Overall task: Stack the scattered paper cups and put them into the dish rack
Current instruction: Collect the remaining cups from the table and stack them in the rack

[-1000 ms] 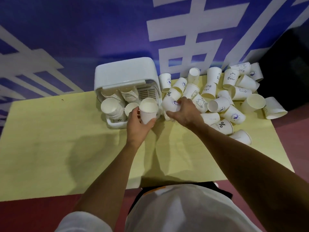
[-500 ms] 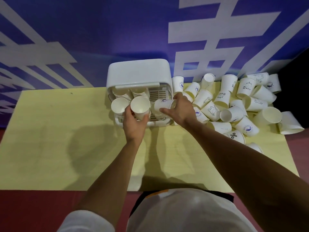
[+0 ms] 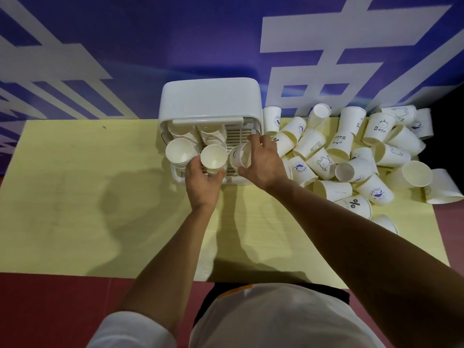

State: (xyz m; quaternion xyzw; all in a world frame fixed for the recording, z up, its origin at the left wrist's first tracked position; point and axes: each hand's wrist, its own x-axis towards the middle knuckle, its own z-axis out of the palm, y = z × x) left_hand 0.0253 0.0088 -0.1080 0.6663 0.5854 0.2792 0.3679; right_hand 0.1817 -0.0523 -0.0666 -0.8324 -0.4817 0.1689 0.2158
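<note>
Item: paper cup (image 3: 238,156), lying tilted, mouth leftward, pinched in right hand (image 3: 262,163) over dish rack (image 3: 211,106) front. Left hand (image 3: 202,183), fingers curled round upright cup stack (image 3: 213,159), sits just left. Cup's long axis points toward the stack mouth; loose cups (image 3: 351,156) lie right.

The dish rack (image 3: 211,104) is set on the table (image 3: 75,197), by its back edge. Stacked cups (image 3: 179,151) are kept inside the dish rack. Loose cups (image 3: 351,151) are piled right of the dish rack.
</note>
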